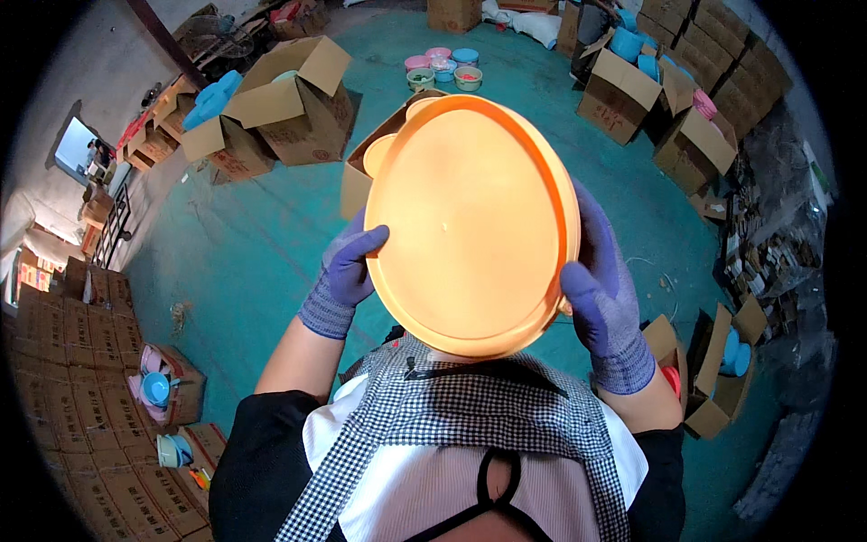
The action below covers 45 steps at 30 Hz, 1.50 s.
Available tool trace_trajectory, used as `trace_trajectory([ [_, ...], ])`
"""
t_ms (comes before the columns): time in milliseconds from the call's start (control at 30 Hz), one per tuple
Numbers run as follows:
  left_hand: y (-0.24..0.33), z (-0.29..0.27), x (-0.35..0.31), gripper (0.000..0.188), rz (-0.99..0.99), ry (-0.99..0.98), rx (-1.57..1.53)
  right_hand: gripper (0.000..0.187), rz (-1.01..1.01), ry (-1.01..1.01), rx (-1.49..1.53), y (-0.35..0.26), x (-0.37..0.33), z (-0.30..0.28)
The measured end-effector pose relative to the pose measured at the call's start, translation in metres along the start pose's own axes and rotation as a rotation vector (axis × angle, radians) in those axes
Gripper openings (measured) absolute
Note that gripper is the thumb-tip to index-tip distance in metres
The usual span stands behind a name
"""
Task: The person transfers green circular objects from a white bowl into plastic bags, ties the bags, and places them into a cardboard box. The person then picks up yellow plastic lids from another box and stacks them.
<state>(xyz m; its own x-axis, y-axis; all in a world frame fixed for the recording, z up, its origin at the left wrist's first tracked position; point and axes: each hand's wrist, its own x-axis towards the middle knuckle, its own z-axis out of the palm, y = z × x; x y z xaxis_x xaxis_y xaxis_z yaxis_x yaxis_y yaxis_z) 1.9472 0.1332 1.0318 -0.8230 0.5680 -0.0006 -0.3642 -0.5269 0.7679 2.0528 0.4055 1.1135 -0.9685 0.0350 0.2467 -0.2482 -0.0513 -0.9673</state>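
Observation:
A large round orange plastic lid (470,226) with a raised rim is held up in front of my chest. Rounded tabs stick out at its upper left, and I cannot tell whether a second piece lies behind it. My left hand (349,262), in a purple knit glove, pinches the left edge, thumb on the face and fingers mostly hidden behind. At the right edge my right hand (603,285), gloved alike, grips the rim with its thumb in front and its fingers round the back. Partly covered by the lid, a cardboard box (356,181) stands on the floor.
Open cardboard boxes (307,117) stand at the far left, one with blue plastic ware (212,98). Small pink, blue and pale tubs (442,68) sit on the green floor (244,235) ahead. More open boxes (619,95) line the right. Stacked cartons (81,361) fill the near left.

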Motion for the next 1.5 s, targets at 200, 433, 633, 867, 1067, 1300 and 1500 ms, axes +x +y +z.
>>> trace_trajectory([
  [200, 0.021, -0.039, 0.056, 0.057, -0.077, 0.081, 0.063, 0.080, 0.062, 0.104, -0.051, 0.029, 0.059, 0.010],
  [433, 0.024, -0.105, 0.130, 0.051, -0.061, -0.130, 0.020, 0.058, 0.319, 0.325, 0.334, 0.091, 0.141, 0.007],
  [633, 0.034, -0.137, 0.180, 0.045, -0.222, -0.167, -0.193, 0.044, 0.291, 0.616, 0.838, 0.154, 0.134, -0.008],
  [867, 0.039, -0.174, 0.207, 0.054, -0.226, -0.284, 0.099, 0.057, 0.014, 0.896, 0.762, 0.157, 0.094, -0.028],
  [1067, 0.042, -0.179, 0.215, 0.067, -0.479, -0.311, -0.120, 0.049, -0.161, 1.124, 0.333, 0.095, 0.052, -0.071],
  [1300, 0.027, -0.157, 0.217, 0.059, -0.724, -0.293, -0.144, 0.046, -0.011, 0.617, -0.967, 0.088, 0.112, 0.029],
  [1500, -0.051, -0.183, 0.220, 0.045, -0.982, 0.096, -0.011, 0.031, -0.032, -0.086, -1.115, 0.191, 0.121, 0.054],
])
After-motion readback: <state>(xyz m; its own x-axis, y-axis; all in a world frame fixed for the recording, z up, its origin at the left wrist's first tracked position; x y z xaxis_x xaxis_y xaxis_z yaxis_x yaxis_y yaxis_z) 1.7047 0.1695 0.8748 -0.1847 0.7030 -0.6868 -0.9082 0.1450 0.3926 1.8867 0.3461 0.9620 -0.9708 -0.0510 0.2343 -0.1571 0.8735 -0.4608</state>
